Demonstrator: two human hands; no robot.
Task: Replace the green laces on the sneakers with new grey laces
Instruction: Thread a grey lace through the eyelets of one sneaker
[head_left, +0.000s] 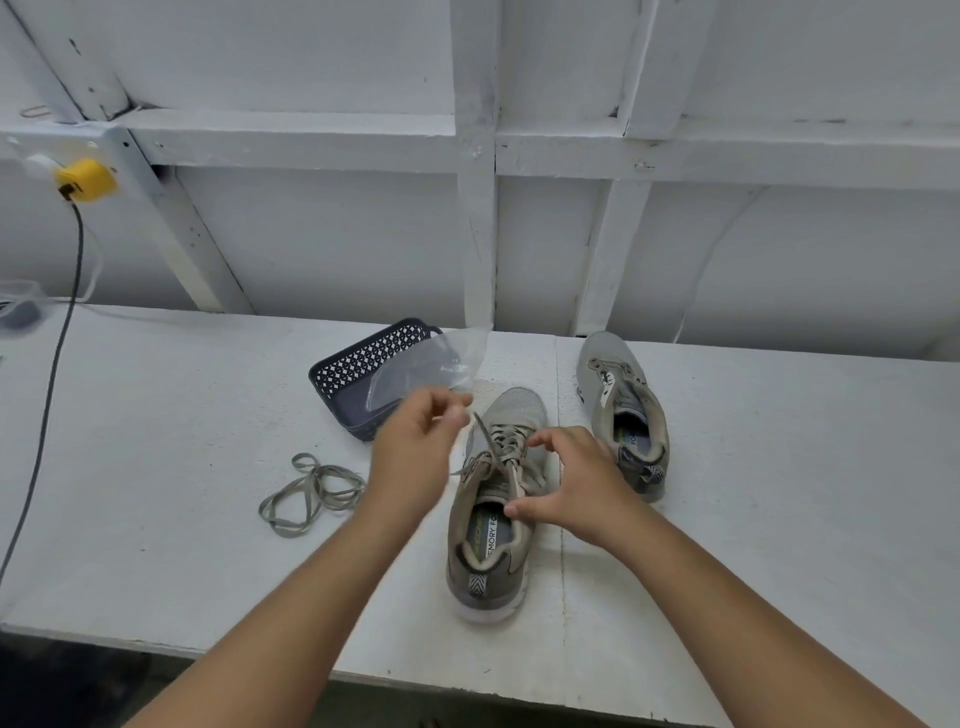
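A grey sneaker (493, 525) lies in front of me, toe pointing away, with a greenish-grey lace (501, 447) threaded through its eyelets. My left hand (415, 447) pinches one lace end above the shoe's left side. My right hand (571, 483) rests on the shoe's right side, thumb at the tongue, fingers near the upper eyelets. A second sneaker (621, 410) without laces stands further right. A loose lace (311, 493) lies coiled on the table to the left.
A dark perforated basket (358, 369) with a clear plastic bag (441, 364) stands behind the shoes. A black cable (52, 374) hangs from a yellow plug (85, 179) at far left. The white table's front edge (156, 647) is close to me.
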